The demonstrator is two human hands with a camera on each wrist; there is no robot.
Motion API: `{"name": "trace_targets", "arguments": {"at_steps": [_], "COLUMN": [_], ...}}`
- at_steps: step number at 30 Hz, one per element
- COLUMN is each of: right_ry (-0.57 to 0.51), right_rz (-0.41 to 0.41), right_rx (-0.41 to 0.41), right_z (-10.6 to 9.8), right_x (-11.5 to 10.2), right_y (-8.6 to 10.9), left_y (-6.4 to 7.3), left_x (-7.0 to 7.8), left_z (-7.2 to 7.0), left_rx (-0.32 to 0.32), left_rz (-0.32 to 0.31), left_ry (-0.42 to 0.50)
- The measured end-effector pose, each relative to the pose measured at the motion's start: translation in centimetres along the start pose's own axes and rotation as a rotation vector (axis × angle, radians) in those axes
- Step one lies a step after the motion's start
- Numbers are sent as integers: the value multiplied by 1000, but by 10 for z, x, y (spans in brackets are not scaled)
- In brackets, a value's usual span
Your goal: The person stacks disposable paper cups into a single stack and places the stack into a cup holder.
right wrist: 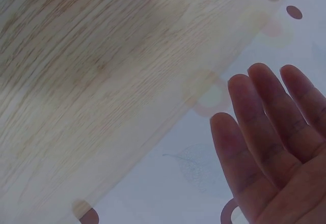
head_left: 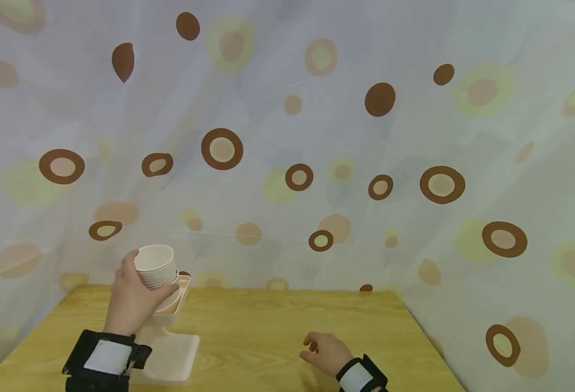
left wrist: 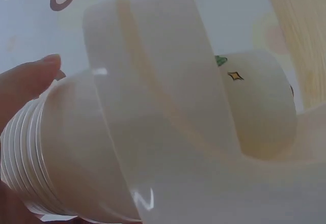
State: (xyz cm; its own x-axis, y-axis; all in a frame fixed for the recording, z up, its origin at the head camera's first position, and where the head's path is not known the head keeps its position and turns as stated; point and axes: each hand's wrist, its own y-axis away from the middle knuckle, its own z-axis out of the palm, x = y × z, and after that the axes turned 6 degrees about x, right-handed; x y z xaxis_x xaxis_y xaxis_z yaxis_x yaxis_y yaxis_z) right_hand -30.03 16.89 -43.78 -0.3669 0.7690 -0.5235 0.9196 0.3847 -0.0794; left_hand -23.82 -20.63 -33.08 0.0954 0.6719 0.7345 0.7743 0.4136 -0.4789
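Note:
My left hand [head_left: 134, 302] grips a stack of nested white cups [head_left: 156, 264], thumb on one side and fingers on the other. Under the stack stands a cream plastic holder [head_left: 185, 288] with a flat base [head_left: 172, 356] on the table. In the left wrist view the lower end of the stack [left wrist: 71, 147] meets a wide, translucent band [left wrist: 163, 66] of the holder. Beyond that band shows a pale, curved piece [left wrist: 265, 107] with a small printed star. My right hand [head_left: 328, 353] hovers over the table, fingers loosely bent, holding nothing.
A light wood-grain table [head_left: 258, 326] stretches to a cloth backdrop [head_left: 267, 207] printed with brown rings and dots. The cloth also comes down along both sides of the table. Black straps with white patches are on both wrists.

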Motion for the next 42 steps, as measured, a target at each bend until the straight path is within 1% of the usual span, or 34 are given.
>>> {"name": "trace_targets", "arguments": {"at_steps": [3,5,10,15,18,23,28,35,40,42], "right_ry": [2,10,23,18,13,2,4,10,15,21], "right_rz": [-4,-10,-8,4,0,10,19,23,13,9], "right_rx": [3,9,20,16,9,2,-1,2,14,46], "right_z": [-1,-1,-3,-5,-4,-5,-6,-4,-2,-1], "right_x": [0,0,1,1,1,1,1,2,2,0], "right_y": [-2,-3,-3,-2,-1,2,5,8,9,12], "left_y": [-1,-2,-3,2,4,5,8,10,12,17], "left_x": [-1,-1,4,12,15,16,15,13,12,11], "left_z": [-1,0,5,11,13,12,11,10,11,13], "left_rx": [-39,-44,-15,16,22,18,8,-36,-27,13], "left_rz": [11,11,-13,-52,-63,-49,-48,-33,-29,-36], "left_ry": [2,-5,-27,-31,-39,-37,-48,-42,-23,-22]}}
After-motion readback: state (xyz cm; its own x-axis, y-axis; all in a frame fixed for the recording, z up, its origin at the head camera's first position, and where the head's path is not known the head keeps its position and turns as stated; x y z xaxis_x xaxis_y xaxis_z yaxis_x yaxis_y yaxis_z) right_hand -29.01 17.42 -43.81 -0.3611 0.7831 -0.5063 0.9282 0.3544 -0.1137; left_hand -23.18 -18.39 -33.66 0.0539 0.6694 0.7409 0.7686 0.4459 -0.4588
